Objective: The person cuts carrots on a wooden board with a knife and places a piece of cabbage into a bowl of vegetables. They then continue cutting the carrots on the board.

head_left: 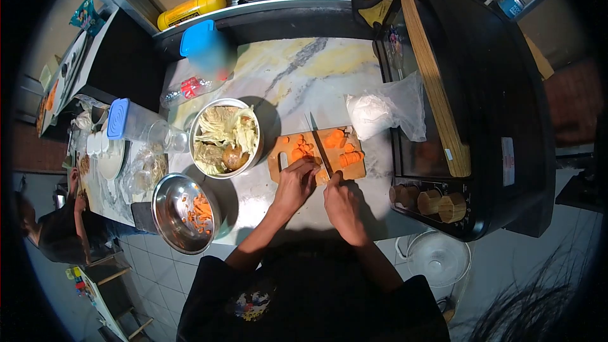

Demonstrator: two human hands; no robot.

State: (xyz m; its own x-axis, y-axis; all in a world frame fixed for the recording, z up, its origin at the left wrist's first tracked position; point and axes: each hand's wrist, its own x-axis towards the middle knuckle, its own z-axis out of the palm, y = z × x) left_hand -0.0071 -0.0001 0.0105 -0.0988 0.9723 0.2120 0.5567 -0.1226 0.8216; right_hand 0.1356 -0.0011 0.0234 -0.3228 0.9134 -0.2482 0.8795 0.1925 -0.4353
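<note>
A wooden cutting board [277, 167] lies on the marble counter, with sliced carrot [303, 149] left of the knife and more carrot pieces [350, 158] to its right. My right hand [343, 208] is closed round the handle of a kitchen knife [320, 144], whose blade points away from me across the board. Bent together at the board's near edge, the fingers of my left hand [296, 185] hold a piece of carrot [322, 176] close beside the blade. My fingers partly hide that piece.
Left of the board stand a white bowl [195, 163] of cabbage leaves and a steel bowl [163, 193] holding carrot pieces. A clear bag of white powder [370, 114] lies beyond the board, near a black oven [500, 101]. Another person [60, 231] is at far left.
</note>
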